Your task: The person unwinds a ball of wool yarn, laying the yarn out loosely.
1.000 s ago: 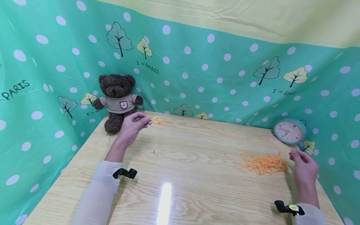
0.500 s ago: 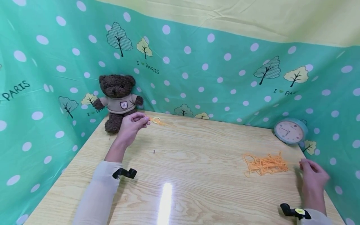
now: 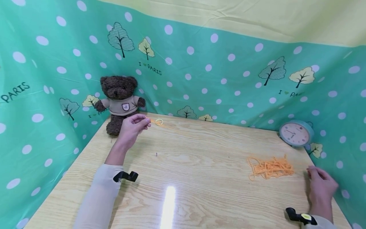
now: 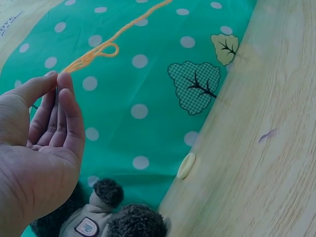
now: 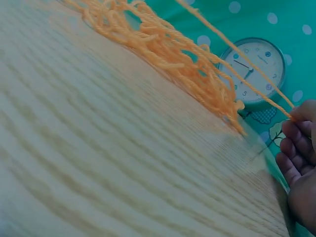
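Observation:
Orange yarn [image 3: 271,168] lies in a loose tangled heap on the right part of the wooden table. Between thumb and fingertips, my left hand [image 3: 132,128] pinches a bunched orange strand in front of the teddy bear. The left wrist view shows a small loop in that yarn strand [image 4: 126,28], which stretches away taut. My right hand [image 3: 321,184], right of the heap, pinches the yarn too. Two strands run into its fingertips in the right wrist view, one coming from the heap [image 5: 163,47]. A pale yellow ring [image 4: 186,166] lies on the table near my left fingertips.
A dark brown teddy bear [image 3: 118,95] in a beige top sits at the back left corner. At the back right stands a round teal alarm clock [image 3: 294,133]. Green dotted cloth [image 3: 200,63] hangs behind and at both sides of the wooden table [image 3: 200,190].
My right hand has moved right and toward me, drawing yarn with it away from the heap. The left hand has stayed nearly in place, still pinching its strand.

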A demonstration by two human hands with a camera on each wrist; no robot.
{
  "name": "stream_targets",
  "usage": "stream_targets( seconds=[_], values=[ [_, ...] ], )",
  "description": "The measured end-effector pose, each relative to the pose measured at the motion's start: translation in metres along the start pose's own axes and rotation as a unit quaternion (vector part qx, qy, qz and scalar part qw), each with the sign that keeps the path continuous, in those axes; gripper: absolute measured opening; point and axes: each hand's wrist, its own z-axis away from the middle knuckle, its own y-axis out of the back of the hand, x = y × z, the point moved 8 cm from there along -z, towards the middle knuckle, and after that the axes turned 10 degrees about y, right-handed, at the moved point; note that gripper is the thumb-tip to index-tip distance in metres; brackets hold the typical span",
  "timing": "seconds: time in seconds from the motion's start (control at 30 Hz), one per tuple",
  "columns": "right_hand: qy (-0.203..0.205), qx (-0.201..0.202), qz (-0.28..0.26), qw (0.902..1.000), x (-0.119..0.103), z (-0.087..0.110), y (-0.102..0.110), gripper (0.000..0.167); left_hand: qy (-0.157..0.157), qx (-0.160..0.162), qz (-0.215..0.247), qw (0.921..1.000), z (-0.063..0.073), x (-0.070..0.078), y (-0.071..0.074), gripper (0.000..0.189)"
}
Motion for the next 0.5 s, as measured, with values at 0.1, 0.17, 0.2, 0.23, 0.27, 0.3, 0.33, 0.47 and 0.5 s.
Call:
stream_targets(
  seconds=[0.1,0.17,0.2,0.23,0.27,0.3,0.33,0.47,0.5],
  values=[
    [0.003,-0.021,0.043,0.9989,-0.002,0.002,-0.001,0.039,0.0,-0.002,-0.009,1.0,0.0,-0.001,-0.002,0.011],
    [0.004,-0.034,0.07,0.997,-0.002,0.004,-0.004,0.043,-0.005,-0.002,-0.018,0.9998,0.0,-0.001,-0.003,0.011],
    [0.004,-0.038,0.08,0.9961,-0.003,0.004,-0.005,0.046,-0.008,-0.006,-0.02,0.9998,-0.001,-0.001,-0.004,0.01],
    [0.003,-0.042,0.086,0.9954,-0.005,0.005,-0.007,0.048,-0.011,-0.008,-0.023,0.9997,-0.001,-0.001,-0.004,0.009],
    [0.007,-0.046,0.087,0.9951,-0.007,0.007,-0.009,0.049,-0.013,-0.01,-0.024,0.9996,-0.002,-0.001,-0.006,0.008],
    [0.012,-0.051,0.088,0.9947,-0.012,0.009,-0.011,0.049,-0.015,-0.013,-0.025,0.9995,-0.002,-0.001,-0.007,0.007],
    [0.016,-0.056,0.083,0.9949,-0.017,0.012,-0.017,0.049,-0.016,-0.014,-0.023,0.9995,-0.002,0.0,-0.007,0.007],
    [0.069,-0.097,0.04,0.9921,-0.048,0.035,-0.055,0.044,-0.018,-0.017,-0.018,0.9995,-0.001,0.0,-0.007,0.007],
    [0.086,-0.11,0.028,0.9899,-0.056,0.044,-0.069,0.042,-0.018,-0.016,-0.016,0.9996,-0.001,0.0,-0.007,0.007]
  ],
)
